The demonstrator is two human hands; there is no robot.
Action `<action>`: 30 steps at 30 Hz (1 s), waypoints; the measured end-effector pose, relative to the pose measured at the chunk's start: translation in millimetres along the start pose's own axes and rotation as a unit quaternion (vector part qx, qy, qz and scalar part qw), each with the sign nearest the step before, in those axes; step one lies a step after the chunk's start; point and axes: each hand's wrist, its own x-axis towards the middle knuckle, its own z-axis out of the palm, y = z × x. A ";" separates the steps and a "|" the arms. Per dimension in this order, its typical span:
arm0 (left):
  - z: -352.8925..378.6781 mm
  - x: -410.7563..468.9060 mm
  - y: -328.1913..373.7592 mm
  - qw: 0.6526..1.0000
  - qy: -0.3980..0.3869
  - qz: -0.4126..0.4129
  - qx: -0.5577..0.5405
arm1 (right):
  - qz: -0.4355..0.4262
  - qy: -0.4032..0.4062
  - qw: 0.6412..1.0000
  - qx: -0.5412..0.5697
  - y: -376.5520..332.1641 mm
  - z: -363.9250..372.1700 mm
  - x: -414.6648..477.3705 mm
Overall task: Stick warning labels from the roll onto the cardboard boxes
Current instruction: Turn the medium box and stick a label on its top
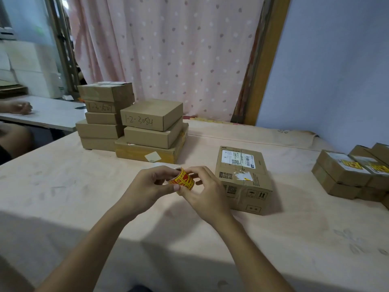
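Observation:
A small roll of yellow and red warning labels (183, 179) is held above the table between both hands. My left hand (150, 184) grips its left side and my right hand (203, 189) pinches its right edge with thumb and fingers. Just to the right stands a cardboard box (244, 180) with a white shipping label on top. A stack of plain cardboard boxes (130, 123) stands behind the hands at the left. At the far right lie boxes (353, 171) that bear yellow labels.
The table (84, 186) has a pale pink cover. A pink dotted curtain (168, 49) hangs behind it and a blue wall stands at the right. Another person's hand (21, 107) rests on a white table at the far left.

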 end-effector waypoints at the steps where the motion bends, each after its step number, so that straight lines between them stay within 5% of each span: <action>1: -1.0 -0.8 -1.0 1.000 -0.005 0.007 -0.001 | 0.005 -0.005 1.000 0.013 -0.4 -1.5 -0.3; 9: -3.4 -1.0 -10.2 0.997 -0.019 0.055 0.053 | 0.064 -0.041 0.993 0.089 -0.4 -9.9 -6.5; 15: 7.3 2.2 -19.6 0.980 0.094 0.124 0.127 | 0.043 -0.077 0.996 0.020 -7.9 -19.6 -7.4; 26: 20.7 0.2 -26.8 0.919 0.170 0.256 0.245 | -0.069 0.033 0.992 -0.101 -12.4 -10.2 -5.4; 30: 21.1 -2.0 -26.6 0.902 0.182 0.281 0.273 | -0.041 0.066 0.995 -0.067 -13.3 -9.9 -9.6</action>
